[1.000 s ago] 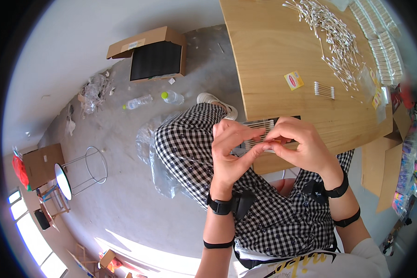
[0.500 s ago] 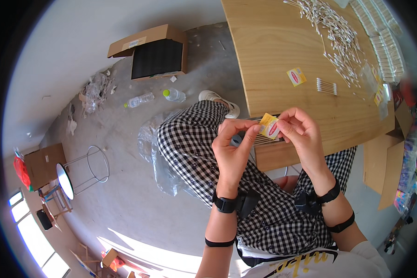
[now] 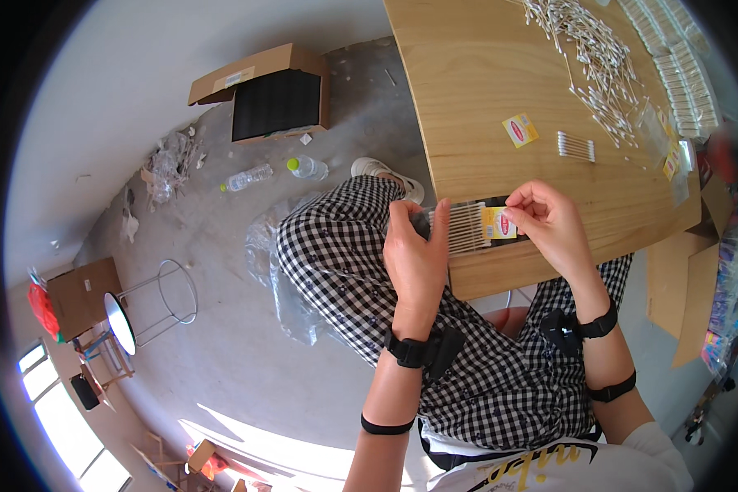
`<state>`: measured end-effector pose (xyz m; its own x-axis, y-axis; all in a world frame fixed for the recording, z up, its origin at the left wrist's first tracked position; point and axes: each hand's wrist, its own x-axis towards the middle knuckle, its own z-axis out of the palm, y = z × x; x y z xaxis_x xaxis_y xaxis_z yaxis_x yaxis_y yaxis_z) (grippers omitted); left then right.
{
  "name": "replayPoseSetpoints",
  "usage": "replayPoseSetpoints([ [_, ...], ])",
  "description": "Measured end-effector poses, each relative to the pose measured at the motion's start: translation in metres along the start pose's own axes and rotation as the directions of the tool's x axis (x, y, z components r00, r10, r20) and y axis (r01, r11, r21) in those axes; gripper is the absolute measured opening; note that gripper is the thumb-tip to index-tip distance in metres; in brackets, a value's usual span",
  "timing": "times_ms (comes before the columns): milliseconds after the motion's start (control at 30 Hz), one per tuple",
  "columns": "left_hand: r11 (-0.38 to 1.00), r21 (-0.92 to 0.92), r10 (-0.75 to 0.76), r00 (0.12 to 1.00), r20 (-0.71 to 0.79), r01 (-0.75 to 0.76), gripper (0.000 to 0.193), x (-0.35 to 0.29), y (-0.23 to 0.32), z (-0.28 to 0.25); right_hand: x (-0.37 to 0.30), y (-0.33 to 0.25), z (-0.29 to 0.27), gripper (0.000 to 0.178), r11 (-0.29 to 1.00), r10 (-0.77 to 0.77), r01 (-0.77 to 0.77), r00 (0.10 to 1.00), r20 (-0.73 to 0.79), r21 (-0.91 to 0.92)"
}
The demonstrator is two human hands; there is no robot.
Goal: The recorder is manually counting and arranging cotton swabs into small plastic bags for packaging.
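A row of cotton swabs [image 3: 461, 228] lies side by side on a dark backing at the table's near edge. At its left end is my left hand [image 3: 416, 261], thumb and fingers apart around a dark part; whether the fingers touch it is unclear. A small yellow-and-white card [image 3: 497, 223] with a red oval lies over the right end of the swabs. My right hand [image 3: 553, 225] pinches this card at its right edge between thumb and forefinger. Farther back on the table are another such card [image 3: 520, 130] and a short row of swabs [image 3: 576, 147].
A heap of loose cotton swabs [image 3: 594, 61] and clear packs of swabs [image 3: 687, 90] lie on the far right of the wooden table [image 3: 459, 90]. Open cardboard boxes [image 3: 664, 287] stand at right. On the floor are plastic bottles [image 3: 307, 167], a carton [image 3: 258, 74] and a stool [image 3: 119, 323].
The card has moved from between both hands down onto the swabs' right end. My left hand has let go of it and shifted to the swabs' left end; the right hand still holds it.
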<state>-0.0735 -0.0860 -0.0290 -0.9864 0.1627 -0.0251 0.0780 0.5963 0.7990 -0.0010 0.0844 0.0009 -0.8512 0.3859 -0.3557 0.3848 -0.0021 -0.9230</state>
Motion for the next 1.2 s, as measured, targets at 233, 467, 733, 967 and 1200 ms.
replayPoseSetpoints([
  [233,0.994,-0.059,-0.085,0.995,0.056,0.089,0.036,0.000,0.004,0.001,0.001,-0.009,0.005,0.006,0.985,-0.036,0.030,0.999,-0.029,-0.167],
  [467,0.993,-0.091,-0.073,0.996,0.044,0.077,0.035,0.000,0.001,0.002,0.007,-0.009,0.014,0.007,0.983,-0.070,0.065,0.997,-0.023,-0.174],
  [733,0.991,-0.105,-0.075,0.996,0.042,0.079,0.035,0.001,0.002,0.002,0.006,-0.005,0.024,0.008,0.980,-0.092,0.077,0.993,-0.079,-0.185],
  [967,0.992,-0.109,-0.067,0.997,0.038,0.071,0.036,0.000,-0.001,0.003,0.000,-0.002,0.041,0.009,0.957,-0.182,0.157,0.980,-0.082,-0.245],
  [1200,0.989,-0.131,-0.059,0.998,0.035,0.063,0.037,0.000,0.001,0.003,-0.008,-0.006,0.049,0.009,0.928,-0.244,0.193,0.961,-0.130,-0.318],
])
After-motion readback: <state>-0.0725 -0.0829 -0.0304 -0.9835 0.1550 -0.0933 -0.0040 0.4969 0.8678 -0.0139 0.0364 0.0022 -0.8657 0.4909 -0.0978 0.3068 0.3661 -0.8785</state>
